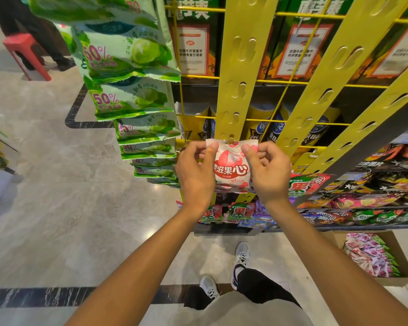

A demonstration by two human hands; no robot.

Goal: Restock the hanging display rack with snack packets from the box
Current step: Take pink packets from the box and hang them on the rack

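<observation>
A white and red snack packet (231, 168) hangs at the bottom hook of a yellow hanging strip (239, 74). My left hand (194, 171) pinches its top left corner and my right hand (269, 170) pinches its top right corner. The packet's hole sits at the strip's lowest tab. A cardboard box (400, 257) with pink and green packets (370, 254) stands on the floor at the lower right. Two more yellow strips (335, 74) hang bare to the right.
Green packets (132, 74) fill a strip on the left. Shelves of snacks (363, 203) lie behind and below the strips. A red stool (25, 52) and a person's legs (28, 24) are at the far left. My feet stand on the marble floor (57, 196).
</observation>
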